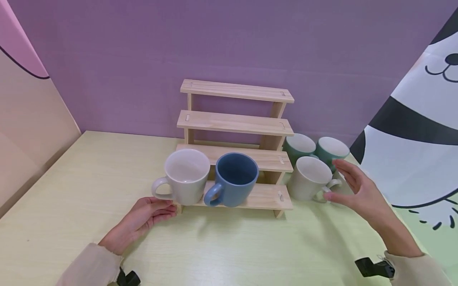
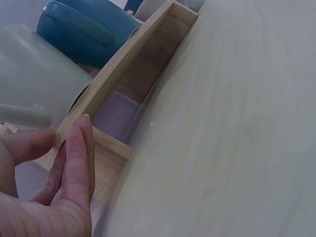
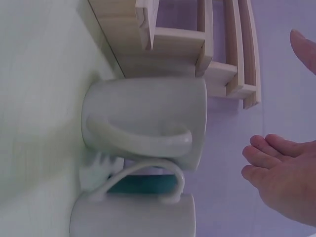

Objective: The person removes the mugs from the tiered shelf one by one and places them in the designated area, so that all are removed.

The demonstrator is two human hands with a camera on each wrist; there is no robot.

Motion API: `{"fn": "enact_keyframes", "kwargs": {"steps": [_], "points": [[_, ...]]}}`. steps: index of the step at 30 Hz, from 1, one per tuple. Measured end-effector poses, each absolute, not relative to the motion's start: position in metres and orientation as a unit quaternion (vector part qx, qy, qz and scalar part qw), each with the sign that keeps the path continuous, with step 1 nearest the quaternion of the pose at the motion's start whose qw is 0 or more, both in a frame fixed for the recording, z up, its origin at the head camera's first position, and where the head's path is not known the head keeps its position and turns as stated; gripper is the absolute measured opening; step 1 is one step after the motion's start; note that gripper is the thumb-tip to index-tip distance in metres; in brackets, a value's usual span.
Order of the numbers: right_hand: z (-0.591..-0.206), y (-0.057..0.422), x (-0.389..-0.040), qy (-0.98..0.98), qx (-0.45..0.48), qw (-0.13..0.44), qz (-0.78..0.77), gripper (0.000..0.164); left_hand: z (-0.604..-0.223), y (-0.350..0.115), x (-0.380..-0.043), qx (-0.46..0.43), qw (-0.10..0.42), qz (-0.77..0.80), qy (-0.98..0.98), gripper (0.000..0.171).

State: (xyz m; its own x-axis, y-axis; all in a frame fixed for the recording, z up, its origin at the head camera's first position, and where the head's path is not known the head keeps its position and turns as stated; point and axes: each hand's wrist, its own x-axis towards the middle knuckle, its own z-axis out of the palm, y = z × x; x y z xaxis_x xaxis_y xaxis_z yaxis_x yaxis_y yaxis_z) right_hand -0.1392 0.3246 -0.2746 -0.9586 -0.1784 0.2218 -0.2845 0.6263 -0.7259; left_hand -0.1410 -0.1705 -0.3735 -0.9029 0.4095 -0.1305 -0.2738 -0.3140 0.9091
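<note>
At the front left corner of a four-step wooden shelf rack (image 1: 236, 122), my left hand (image 1: 143, 216) pinches the end of the lowest board (image 2: 106, 84) between thumb and fingers. On that board a white mug (image 1: 187, 186) and a blue mug (image 1: 232, 192) stand upright, handles turned toward the front left. My right hand (image 1: 365, 194) is held beside a white mug (image 1: 309, 180) on the table, thumb and fingers spread apart near its handle. In the right wrist view, a gap shows between the fingers (image 3: 266, 153) and this mug (image 3: 148, 113).
Two green mugs with white insides, one behind the rack's right end (image 1: 299, 145) and one farther right (image 1: 332, 149), stand behind the white mug. A purple backdrop (image 1: 143, 59) rises behind the table (image 1: 125, 167). A panda-print panel (image 1: 422, 123) borders the right side.
</note>
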Motion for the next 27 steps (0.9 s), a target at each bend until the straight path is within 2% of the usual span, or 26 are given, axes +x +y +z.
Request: {"fn": "enact_keyframes", "kwargs": {"steps": [27], "points": [[-0.279,0.259,-0.135,-0.849,0.219,0.049,0.478,0.082,-0.373,-0.171,-0.14,0.066,0.211,0.805,0.551,0.018]]}}
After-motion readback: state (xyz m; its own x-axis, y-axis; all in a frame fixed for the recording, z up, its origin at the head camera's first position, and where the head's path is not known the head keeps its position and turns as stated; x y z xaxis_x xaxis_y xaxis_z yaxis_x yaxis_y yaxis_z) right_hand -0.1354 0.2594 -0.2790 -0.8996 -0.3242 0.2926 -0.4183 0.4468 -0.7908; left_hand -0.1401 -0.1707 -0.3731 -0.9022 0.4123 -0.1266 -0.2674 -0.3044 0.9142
